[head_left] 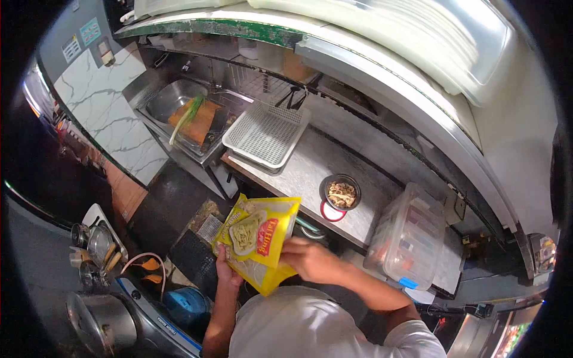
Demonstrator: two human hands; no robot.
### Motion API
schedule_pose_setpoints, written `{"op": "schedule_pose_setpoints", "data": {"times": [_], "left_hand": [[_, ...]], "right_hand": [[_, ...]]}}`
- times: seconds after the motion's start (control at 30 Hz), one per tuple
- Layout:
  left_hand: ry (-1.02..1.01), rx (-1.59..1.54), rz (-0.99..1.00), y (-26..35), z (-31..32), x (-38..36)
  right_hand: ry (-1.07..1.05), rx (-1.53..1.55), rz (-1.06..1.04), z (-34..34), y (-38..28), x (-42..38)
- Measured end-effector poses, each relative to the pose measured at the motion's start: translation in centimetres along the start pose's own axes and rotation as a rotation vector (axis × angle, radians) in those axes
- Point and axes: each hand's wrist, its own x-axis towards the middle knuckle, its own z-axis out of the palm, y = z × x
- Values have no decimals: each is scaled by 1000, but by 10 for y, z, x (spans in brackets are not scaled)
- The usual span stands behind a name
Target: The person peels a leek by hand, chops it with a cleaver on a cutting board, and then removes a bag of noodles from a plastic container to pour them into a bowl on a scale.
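A yellow food packet (253, 234) with a red label and a picture of pale strips is held up in front of my body. My left hand (227, 271) grips its lower left side, fingers partly hidden behind it. At the packet's right edge is my right hand (310, 259), closed, its fingertips hidden at that edge. On the counter beyond, a small dark bowl (342, 192) holds pale brown sliced pieces, with a red ring-shaped handle (332, 211) at its near side.
A white perforated basket (262, 134) stands on the counter (316, 155). Left of it, a sink (160, 98) holds an orange-brown board (200, 122) and green onions (190, 116). Right: a clear lidded plastic box (412, 238). Lower left: a large metal pot (101, 322). A shelf (382, 56) overhangs the counter.
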Motion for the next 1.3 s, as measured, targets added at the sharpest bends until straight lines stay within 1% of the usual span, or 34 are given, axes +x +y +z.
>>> {"op": "schedule_pose_setpoints", "data": {"times": [0.07,0.1,0.17,0.2,0.27,0.3,0.37,0.4,0.47,0.6,0.67,0.7,0.77,0.8,0.87,0.9,0.97,1.0,1.07,1.1,1.13,1.2,1.23,1.27,1.3], "left_hand": [[1,-12,37,-4,-2,3],[-5,-8,36,-3,-4,3],[2,33,25,-1,-1,0],[2,39,20,-1,1,-1],[25,60,19,-5,4,-1],[28,63,20,-8,4,-2],[22,86,10,-14,0,-1],[21,91,9,-13,-2,-1],[3,65,-8,-10,-6,0],[8,127,28,-3,-4,-2],[48,155,52,-5,2,-4],[48,156,53,-6,4,-4],[-4,156,33,-9,7,-4],[-4,155,35,-9,8,-5],[31,145,37,-9,11,-3],[28,146,35,-10,12,-4],[-33,143,26,-14,18,-7],[-35,145,28,-15,17,-7],[42,181,1,-16,15,-3],[38,183,2,-17,14,-2],[10,214,-24,-19,13,-1],[-17,241,-51,-27,13,1],[8,250,-77,-31,14,2],[33,260,-101,-35,16,3],[23,267,-92,-38,23,-1]], "right_hand": [[-74,-30,78,9,-2,-4],[-69,-34,77,14,3,-7],[-7,62,-64,19,11,-12],[0,63,-60,21,12,-19],[-52,40,179,11,-2,-23],[-51,44,178,5,-8,-23],[50,-57,231,-8,-13,-19],[55,-56,231,-10,-10,-17],[224,-77,-61,-12,0,-16],[216,-38,-65,-4,15,-32],[230,-110,193,3,16,-34],[232,-109,193,3,17,-36],[249,-184,107,-10,8,-33],[249,-183,105,-14,6,-30],[186,-195,-33,-19,3,-25],[189,-198,-31,-11,10,-32],[-186,-116,20,25,36,-51],[-183,-117,18,34,39,-54],[-733,-30,175,54,45,-60],[-285,-187,23,121,68,-79],[-284,-188,23,111,59,-70],[-572,-278,11,72,28,-49],[-493,-283,167,127,57,-65],[-496,-223,232,136,61,-69],[-470,-179,255,134,59,-68]]}}
